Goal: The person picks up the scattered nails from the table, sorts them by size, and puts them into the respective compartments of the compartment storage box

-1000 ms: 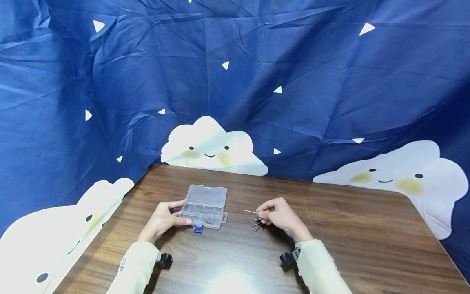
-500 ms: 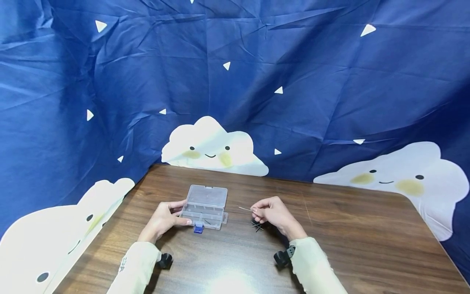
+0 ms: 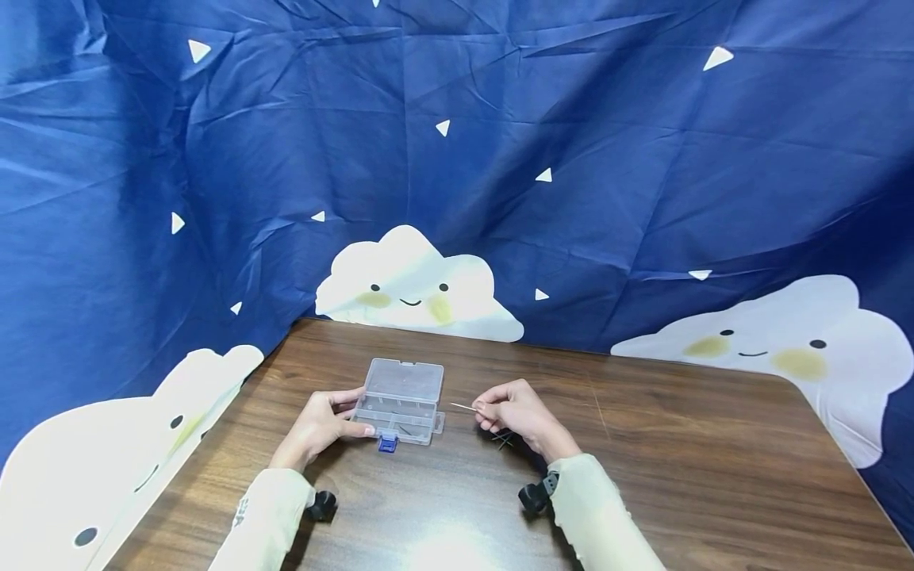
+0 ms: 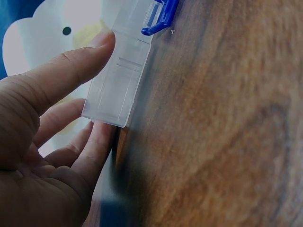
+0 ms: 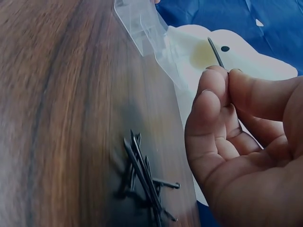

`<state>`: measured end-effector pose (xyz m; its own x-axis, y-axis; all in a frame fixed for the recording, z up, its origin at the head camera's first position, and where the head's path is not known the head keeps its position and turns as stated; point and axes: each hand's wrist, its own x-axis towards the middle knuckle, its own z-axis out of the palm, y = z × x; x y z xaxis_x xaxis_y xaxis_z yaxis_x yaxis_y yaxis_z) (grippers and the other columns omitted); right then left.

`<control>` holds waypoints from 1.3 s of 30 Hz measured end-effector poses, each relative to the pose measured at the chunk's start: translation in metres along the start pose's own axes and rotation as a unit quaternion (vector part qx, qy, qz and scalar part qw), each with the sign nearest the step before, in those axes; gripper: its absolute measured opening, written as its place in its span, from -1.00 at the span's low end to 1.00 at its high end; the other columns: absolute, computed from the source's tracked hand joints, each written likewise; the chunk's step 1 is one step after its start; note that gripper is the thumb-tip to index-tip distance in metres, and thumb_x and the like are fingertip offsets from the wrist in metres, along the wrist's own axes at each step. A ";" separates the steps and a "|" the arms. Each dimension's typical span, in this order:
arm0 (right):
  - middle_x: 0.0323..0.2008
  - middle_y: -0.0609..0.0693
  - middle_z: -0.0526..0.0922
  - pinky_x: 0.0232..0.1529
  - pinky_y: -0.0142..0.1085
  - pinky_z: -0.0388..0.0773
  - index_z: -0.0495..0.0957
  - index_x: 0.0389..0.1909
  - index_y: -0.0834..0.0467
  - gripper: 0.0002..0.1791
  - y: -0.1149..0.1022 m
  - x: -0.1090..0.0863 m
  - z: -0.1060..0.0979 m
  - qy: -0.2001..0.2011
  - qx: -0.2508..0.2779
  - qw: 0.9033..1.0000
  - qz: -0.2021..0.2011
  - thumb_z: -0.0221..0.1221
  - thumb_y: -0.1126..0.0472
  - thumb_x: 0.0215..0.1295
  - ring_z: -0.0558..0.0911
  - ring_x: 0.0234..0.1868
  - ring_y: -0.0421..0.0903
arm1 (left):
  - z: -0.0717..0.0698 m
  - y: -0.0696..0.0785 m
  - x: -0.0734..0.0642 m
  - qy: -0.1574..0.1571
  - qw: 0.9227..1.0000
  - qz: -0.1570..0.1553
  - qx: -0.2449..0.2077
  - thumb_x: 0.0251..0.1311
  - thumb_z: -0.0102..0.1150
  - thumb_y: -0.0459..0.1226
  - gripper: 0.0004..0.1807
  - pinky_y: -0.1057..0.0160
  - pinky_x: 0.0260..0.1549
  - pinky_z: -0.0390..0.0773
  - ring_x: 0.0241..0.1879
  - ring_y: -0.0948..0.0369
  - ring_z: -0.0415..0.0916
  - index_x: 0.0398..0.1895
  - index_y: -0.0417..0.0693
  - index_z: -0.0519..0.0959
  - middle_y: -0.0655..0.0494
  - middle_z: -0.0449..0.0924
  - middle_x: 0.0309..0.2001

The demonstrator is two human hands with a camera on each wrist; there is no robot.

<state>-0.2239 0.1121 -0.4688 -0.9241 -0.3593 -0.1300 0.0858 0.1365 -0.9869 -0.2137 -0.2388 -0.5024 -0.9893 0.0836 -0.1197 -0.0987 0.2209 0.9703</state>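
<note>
A clear plastic compartment box [image 3: 405,381] sits on the table with its lid raised; a blue latch [image 3: 387,444] hangs at its front. My left hand [image 3: 314,430] grips the box's left end, thumb along the front and fingers at the side. Inside a front compartment lies a thin dark piece. Between thumb and forefinger my right hand [image 3: 520,414] pinches a nail [image 5: 215,51], its point sticking out toward the box. Below that hand, a small heap of dark nails [image 5: 144,172] lies crossed on the wood, partly covered by the hand in the head view.
The brown wood-grain table [image 3: 678,460] ends at the back against a blue cloth [image 3: 457,174] printed with white clouds. A clear tab [image 3: 439,423] juts from the box's right side. Black wrist cameras [image 3: 534,498] sit below each hand.
My right hand has moved left with the nail, away from the heap and closer to the box. The left hand and the box have stayed in place.
</note>
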 end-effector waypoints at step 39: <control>-0.69 -0.04 0.61 -0.57 -0.43 0.49 0.72 -0.52 0.33 -0.85 -0.011 0.028 0.070 -0.015 -0.181 0.981 -0.072 0.22 0.46 0.19 0.54 -0.65 -0.23 | -0.002 0.000 0.000 0.003 1.000 -0.002 0.006 -0.24 0.63 -0.50 -0.11 0.17 0.04 0.60 0.20 -0.12 0.49 0.32 -0.33 0.47 -0.25 0.44 0.31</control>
<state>-0.2247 0.0362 -0.4680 -0.9051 -0.4252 -0.0006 -0.1868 0.3988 -0.8978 -0.2141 -0.2408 -0.5022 -0.9896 0.0775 -0.1215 -0.1005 0.2333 0.9672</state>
